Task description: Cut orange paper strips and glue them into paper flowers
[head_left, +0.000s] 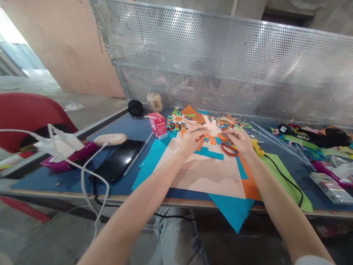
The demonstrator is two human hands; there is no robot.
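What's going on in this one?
A person's left hand appears to hold a pale paper cutout with splayed strips, above a large pale sheet. The right hand is close on the other side; whether it touches the cutout is unclear. A corded yellow tool lies beside that hand.

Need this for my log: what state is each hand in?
Left hand: closed, pinching the pale paper flower.
Right hand: beside the flower; whether it holds anything cannot be told.

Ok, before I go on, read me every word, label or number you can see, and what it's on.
No text can be read for certain.
Pink carton: white markings, too blurred.
White label on the black item, right: too small.
Pale box, right: print too small.
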